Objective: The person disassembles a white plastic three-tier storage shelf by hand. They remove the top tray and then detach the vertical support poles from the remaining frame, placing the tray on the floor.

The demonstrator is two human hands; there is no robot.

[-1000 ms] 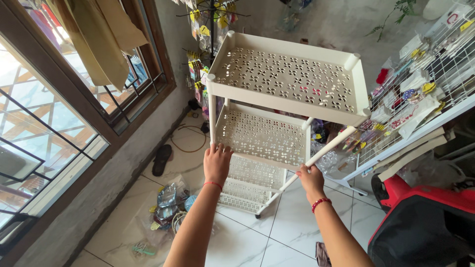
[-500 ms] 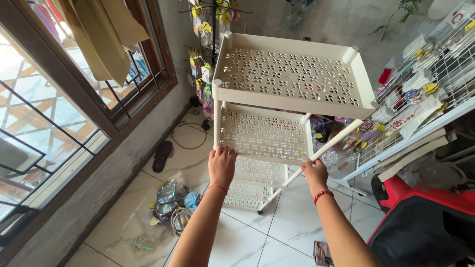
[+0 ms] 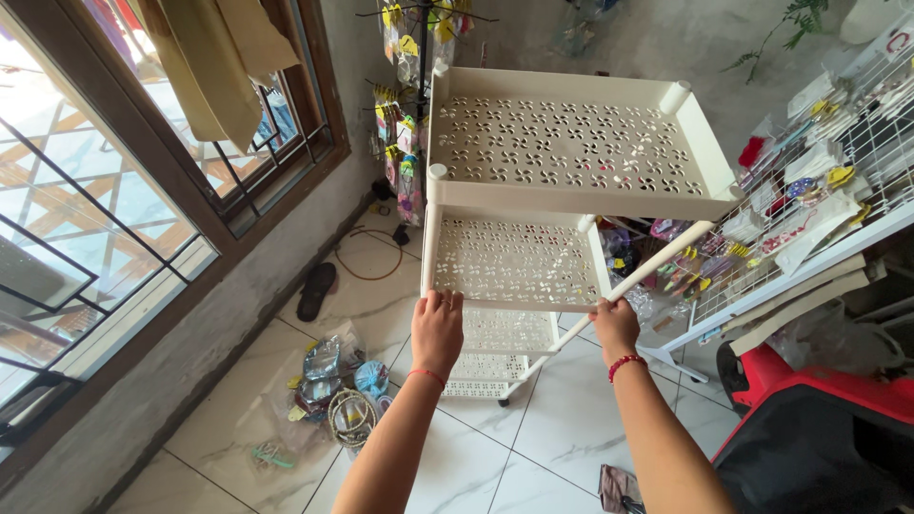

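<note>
Nearest to me, at the bottom edge, a grey rag (image 3: 619, 487) lies on the tiled floor (image 3: 552, 447), and a red and black seat (image 3: 809, 447) fills the lower right corner. My two forearms reach up from there. My left hand (image 3: 437, 331) has its grip closed on the near left corner of the rack's middle tray (image 3: 514, 262), fingers curled over the rim; a thin red band sits on that wrist. My right hand (image 3: 615, 326), with a red bead bracelet (image 3: 625, 364) at the wrist, has its grip wrapped around a white pole (image 3: 647, 276) that slants up from the middle tray's near right corner toward the top tray (image 3: 571, 143).

The white rack (image 3: 543, 209) stands on the floor in the middle of the view, tilted toward me (its perforated trays face the camera). Below the middle tray I see a lower tray (image 3: 500, 343), partly hidden by my hands.

To the left on the floor, near the wall, sits a heap of plastic packets and wire rings (image 3: 338, 390), then a dark sandal (image 3: 315, 290) and a loop of cord (image 3: 367, 257) farther on. A barred window (image 3: 105, 219) runs along the left wall with tan cloth (image 3: 214, 57) hanging over it. On the right, a wire display (image 3: 819, 181) holds small packets, and a hanging stand of packets (image 3: 405, 105) is behind the rack.
</note>
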